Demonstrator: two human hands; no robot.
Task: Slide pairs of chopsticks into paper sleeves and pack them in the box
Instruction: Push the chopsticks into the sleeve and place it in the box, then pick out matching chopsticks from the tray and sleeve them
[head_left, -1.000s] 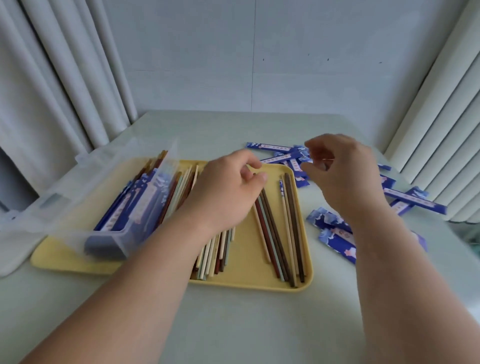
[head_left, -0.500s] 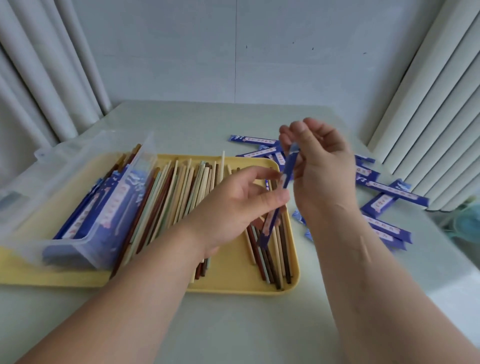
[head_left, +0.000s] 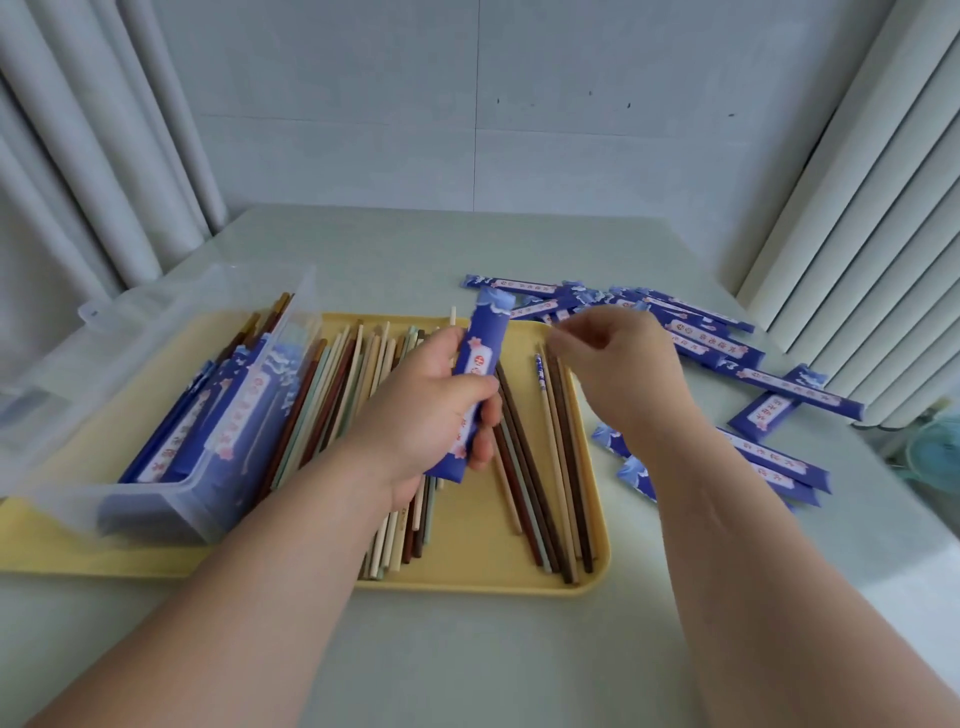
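Box (head_left: 156, 364) on tray's (head_left: 467, 582) left, sleeves (head_left: 727, 353) right.

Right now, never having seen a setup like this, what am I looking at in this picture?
No machine here: a person's two bare hands, filmed by one camera worn on their head, looking down. On the pale table sits a yellow plastic tray with loose chopsticks of several colours. A clear plastic box on the tray's left side holds pairs in sleeves. More blue printed paper sleeves lie scattered on the right. The left hand grips one blue sleeve; the right hand reaches to the chopsticks, and whether it pinches one is unclear.
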